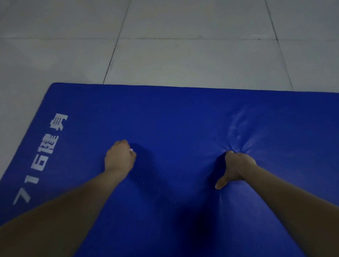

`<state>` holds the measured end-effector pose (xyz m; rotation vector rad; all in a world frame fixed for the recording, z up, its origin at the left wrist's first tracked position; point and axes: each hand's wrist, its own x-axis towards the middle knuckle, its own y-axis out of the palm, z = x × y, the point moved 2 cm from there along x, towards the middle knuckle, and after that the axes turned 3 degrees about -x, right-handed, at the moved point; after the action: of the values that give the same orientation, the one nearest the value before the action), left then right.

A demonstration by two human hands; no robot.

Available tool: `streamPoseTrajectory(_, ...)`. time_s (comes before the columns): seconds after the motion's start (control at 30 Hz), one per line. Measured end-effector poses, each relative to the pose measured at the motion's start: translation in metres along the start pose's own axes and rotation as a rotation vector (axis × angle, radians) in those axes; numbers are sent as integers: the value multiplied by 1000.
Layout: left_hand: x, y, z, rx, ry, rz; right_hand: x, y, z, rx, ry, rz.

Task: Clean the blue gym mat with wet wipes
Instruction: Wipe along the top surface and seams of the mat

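while the blue gym mat [183, 117] lies flat on the grey tiled floor [178, 19] and fills the lower two thirds of the frame, both bare forearms reach onto it from the bottom edge. left hand [120, 157], centre left: clenched into a fist round a wet wipe [131, 149], of which only a small white edge shows at the knuckles; the fist rests on the mat just right of the white printed lettering [51, 144]. right hand [236, 167], centre right: bearing down into the padding, thumb splayed, creases radiating from the dimple at its fingertips; whether the fingers press flat or pinch the cover cannot be told. pale streaks [237, 122] lie just above this hand. risks, as judged: a wipe bunched so tightly may touch little of the surface and leave bands unwiped; the weight on the right hand wrinkles the cover, so folds there may be skipped; a damp surface could let the bracing hand slip.
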<state>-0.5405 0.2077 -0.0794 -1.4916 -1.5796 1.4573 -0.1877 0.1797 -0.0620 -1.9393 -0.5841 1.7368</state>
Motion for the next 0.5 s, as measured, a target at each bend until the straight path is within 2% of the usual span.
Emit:
streamPoseTrajectory(0.1, -3, 8, -10, -71, -149, -35, 1, 1, 0, 5, 2, -8)
streamPoseTrajectory(0.17, -10, 20, -35, -130, -139, -17, 3, 2, -1, 1, 8, -10)
streamPoseTrajectory(0.33, -48, 54, -117, -122, 119, 46, 8, 4, -4, -8, 4, -22)
streamPoseTrajectory(0.5, -101, 96, -188, 4, 495, 182, 11, 5, 0, -46, -21, -69)
